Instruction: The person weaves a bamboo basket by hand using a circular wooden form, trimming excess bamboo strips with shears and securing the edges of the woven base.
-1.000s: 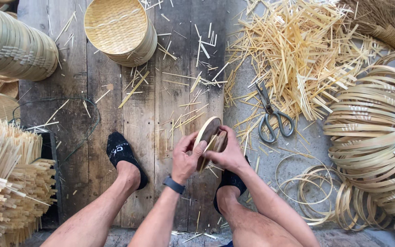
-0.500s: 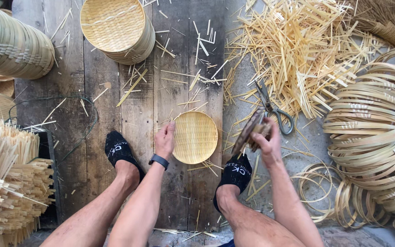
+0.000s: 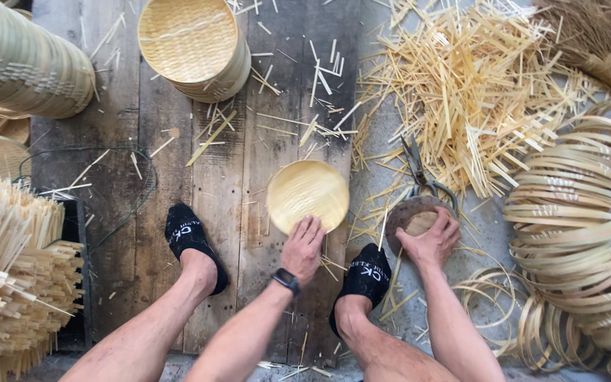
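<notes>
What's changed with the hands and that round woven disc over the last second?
The woven disc, first held up in both hands, now lies flat on the boards under the left hand. The right hand carried the dark ring right and down to the floor. Scissors and basket stacks stayed.

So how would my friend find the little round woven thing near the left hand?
Start at the dark wooden plank floor between the two black-socked feet. Just above the left hand, whose fingertips touch its near edge, lies a small round pale woven bamboo disc. Unlike the stacked woven baskets farther up, it lies single and flat.
</notes>
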